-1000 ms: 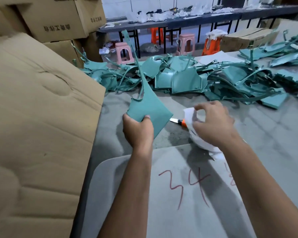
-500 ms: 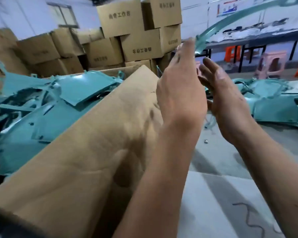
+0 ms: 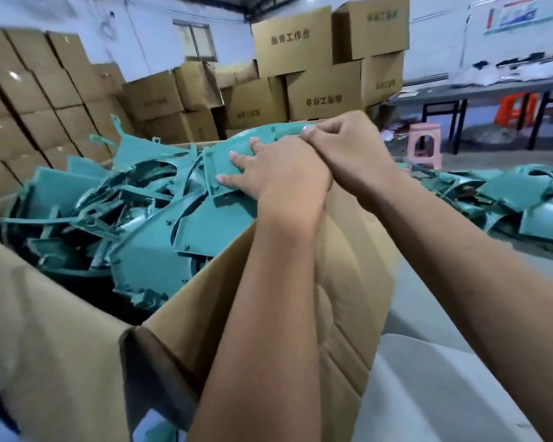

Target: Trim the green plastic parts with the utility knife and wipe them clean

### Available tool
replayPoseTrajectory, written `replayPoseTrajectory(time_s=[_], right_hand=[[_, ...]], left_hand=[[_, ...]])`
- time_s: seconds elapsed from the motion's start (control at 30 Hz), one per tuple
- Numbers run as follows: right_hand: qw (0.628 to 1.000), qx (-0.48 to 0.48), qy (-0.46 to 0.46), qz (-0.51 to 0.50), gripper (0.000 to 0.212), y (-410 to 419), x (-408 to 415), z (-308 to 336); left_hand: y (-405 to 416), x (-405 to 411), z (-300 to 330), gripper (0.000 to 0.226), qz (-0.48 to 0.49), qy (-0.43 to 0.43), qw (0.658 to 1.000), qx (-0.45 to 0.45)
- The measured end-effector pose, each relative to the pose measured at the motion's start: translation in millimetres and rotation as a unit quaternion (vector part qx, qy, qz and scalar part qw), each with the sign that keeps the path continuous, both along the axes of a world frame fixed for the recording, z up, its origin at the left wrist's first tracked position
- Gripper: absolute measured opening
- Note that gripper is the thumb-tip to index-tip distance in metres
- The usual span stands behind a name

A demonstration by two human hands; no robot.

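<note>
A green plastic part (image 3: 237, 145) lies on top of a heap of green parts (image 3: 147, 218) inside a large open cardboard box (image 3: 268, 298). My left hand (image 3: 278, 173) rests flat on that part with its fingers spread. My right hand (image 3: 342, 148) sits just behind it and pinches the part's upper edge between thumb and fingers. The utility knife and the wiping cloth are out of view.
More green parts (image 3: 517, 196) lie spread on the grey table (image 3: 428, 378) at the right. Stacked cardboard cartons (image 3: 316, 78) fill the background. A pink stool (image 3: 425, 141) and a long dark bench (image 3: 492, 94) stand at the far right.
My view turned left from the table to the big box. Both hands carried the green part over and now set it on the heap. The knife and cloth left my right hand.
</note>
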State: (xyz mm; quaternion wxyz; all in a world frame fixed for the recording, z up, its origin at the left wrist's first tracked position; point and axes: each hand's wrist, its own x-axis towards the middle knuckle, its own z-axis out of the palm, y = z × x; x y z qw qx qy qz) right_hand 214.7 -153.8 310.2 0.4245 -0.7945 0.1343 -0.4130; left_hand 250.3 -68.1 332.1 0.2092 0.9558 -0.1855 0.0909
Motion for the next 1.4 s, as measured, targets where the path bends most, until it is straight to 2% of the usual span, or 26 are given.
replayPoseTrajectory(time_s=[0.03,0.07,0.17,0.2,0.33,0.4,0.47,0.53,0.6,0.67,0.73,0.87,1.03,1.17,1.23,1.3,1.4], right_hand=[[0.999,-0.023,-0.014,-0.027,0.03,-2,-3,0],[0.999,-0.001,-0.033,-0.022,0.029,-4,-8,-1],[0.978,0.187,-0.055,0.068,0.027,-18,-29,-15],[0.972,0.214,-0.047,0.079,0.028,-24,-36,-21],[0.967,0.248,-0.035,0.038,0.029,-42,-58,-39],[0.967,0.252,-0.028,0.019,0.03,-47,-59,-45],[0.978,0.205,-0.035,-0.004,0.029,-45,-55,-49],[0.997,0.058,-0.037,-0.022,0.029,-43,-47,-47],[0.997,-0.075,0.01,0.009,0.039,-40,-33,-42],[0.986,-0.126,0.098,0.037,0.047,-40,-14,-37],[0.972,-0.163,0.165,0.033,0.05,-42,6,-33],[0.943,-0.266,0.191,0.065,0.048,-43,42,-16],[0.982,-0.162,0.092,-0.01,0.052,-49,59,-16],[0.99,-0.141,0.022,-0.014,0.041,-47,47,-33],[0.991,-0.135,0.001,0.004,0.03,-45,35,-38],[0.996,-0.084,-0.016,0.034,0.026,-44,15,-41],[0.997,0.015,-0.062,0.042,0.028,-51,-31,-64]], left_hand=[[-3,3,5,0.061,0.013,0.02,1.0,0.002],[-6,6,9,0.064,0.027,0.033,0.999,0.007],[-11,15,10,0.066,0.054,0.032,0.998,0.006],[-9,18,10,0.066,0.068,0.023,0.997,-0.002],[0,25,7,0.067,0.114,0.006,0.993,-0.022],[0,24,6,0.06,0.13,-0.019,0.991,-0.025],[-1,23,5,0.054,0.146,-0.061,0.987,-0.039],[-3,25,1,0.058,0.104,-0.117,0.987,-0.035],[-6,26,-4,0.061,0.025,-0.153,0.988,0.006],[-7,25,-7,0.061,0.008,-0.128,0.991,0.036],[-7,26,-7,0.067,0.035,-0.084,0.996,0.02],[-9,29,-4,0.079,0.091,-0.047,0.995,-0.016],[-13,29,-5,0.062,0.038,-0.038,0.998,0.035],[-17,23,-3,0.053,0.022,-0.04,0.999,0.028],[-17,19,-5,0.053,0.035,-0.06,0.998,-0.004],[-25,11,-4,0.046,0.038,-0.111,0.99,-0.073],[-53,-22,-22,0.03,-0.048,-0.222,0.96,-0.166]])
